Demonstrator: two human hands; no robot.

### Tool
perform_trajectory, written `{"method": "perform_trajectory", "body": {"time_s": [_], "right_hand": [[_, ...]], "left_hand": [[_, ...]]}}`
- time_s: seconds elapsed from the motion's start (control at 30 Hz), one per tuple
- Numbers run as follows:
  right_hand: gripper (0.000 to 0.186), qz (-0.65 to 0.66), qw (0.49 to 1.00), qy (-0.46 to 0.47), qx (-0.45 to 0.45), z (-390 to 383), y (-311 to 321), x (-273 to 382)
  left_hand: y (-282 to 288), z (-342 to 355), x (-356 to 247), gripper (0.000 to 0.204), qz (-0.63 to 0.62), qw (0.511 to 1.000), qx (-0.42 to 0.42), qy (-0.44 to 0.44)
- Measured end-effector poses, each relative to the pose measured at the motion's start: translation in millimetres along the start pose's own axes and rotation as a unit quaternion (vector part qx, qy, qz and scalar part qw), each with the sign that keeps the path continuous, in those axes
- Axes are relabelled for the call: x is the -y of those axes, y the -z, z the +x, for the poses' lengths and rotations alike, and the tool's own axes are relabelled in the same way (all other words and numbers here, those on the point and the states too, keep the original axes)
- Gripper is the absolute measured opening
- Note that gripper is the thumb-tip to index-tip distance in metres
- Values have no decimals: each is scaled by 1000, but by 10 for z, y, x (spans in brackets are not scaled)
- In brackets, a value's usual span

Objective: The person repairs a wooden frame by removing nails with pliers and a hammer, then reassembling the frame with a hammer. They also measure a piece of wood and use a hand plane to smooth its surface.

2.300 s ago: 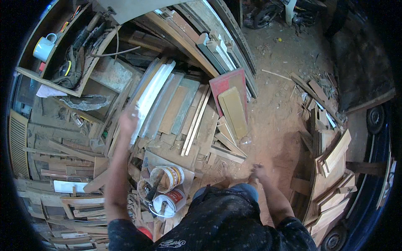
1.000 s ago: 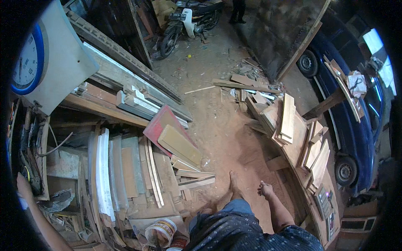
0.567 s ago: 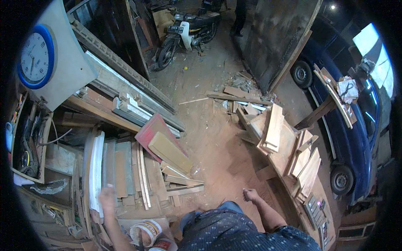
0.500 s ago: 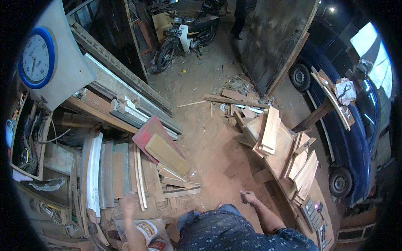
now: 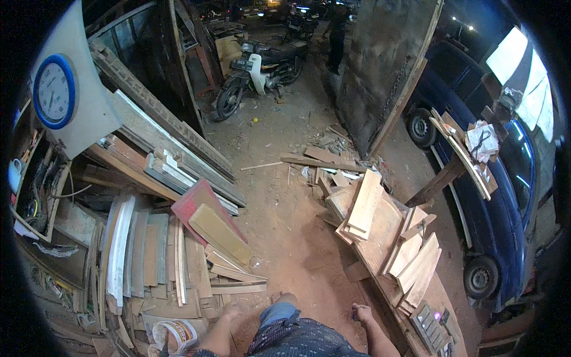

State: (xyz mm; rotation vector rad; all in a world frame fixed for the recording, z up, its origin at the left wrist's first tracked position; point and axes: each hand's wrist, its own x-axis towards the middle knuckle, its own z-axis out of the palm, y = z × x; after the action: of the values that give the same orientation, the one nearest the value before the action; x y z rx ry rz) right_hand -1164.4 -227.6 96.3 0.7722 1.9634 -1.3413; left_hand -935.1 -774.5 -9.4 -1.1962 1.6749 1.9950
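My left hand (image 5: 233, 310) hangs low beside my shorts (image 5: 279, 312), right of a white bucket (image 5: 180, 334). Its fingers are too smeared to read, and nothing shows in it. On the other side, my right hand (image 5: 361, 311) is curled closed over the dusty floor, left of a long wooden workbench (image 5: 372, 271). Whether anything sits inside those fingers is hidden. Neither hand touches the wood around it. Pale planks (image 5: 366, 205) and cut boards (image 5: 419, 262) lie stacked on the bench, with a slatted grey tray (image 5: 429, 328) at its near end.
Boards and strips (image 5: 143, 250) stand along the left, with a red panel (image 5: 205, 208) and a tan panel (image 5: 220, 233) leaning there. Scrap wood (image 5: 327, 157) litters the floor ahead. Farther off are a motorcycle (image 5: 262, 74), a person (image 5: 337, 38) and a large door panel (image 5: 380, 65). A blue car (image 5: 499, 208) stands right.
The view has shifted, so the scene sits lower and more of the far end shows. My left arm has swung from above the bucket in toward my body. My right hand stays closed.
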Motion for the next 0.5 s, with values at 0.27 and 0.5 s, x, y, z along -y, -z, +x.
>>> {"method": "perform_trajectory", "body": {"time_s": [0.27,0.5], "right_hand": [[29,31,999,-21,4,-190,38,253],[34,-102,988,111,25,-274,-169,1364]], "left_hand": [[-308,624,144,37,565,820,59,69],[-1698,1519,-566,36,406,905,119,-47]]}}
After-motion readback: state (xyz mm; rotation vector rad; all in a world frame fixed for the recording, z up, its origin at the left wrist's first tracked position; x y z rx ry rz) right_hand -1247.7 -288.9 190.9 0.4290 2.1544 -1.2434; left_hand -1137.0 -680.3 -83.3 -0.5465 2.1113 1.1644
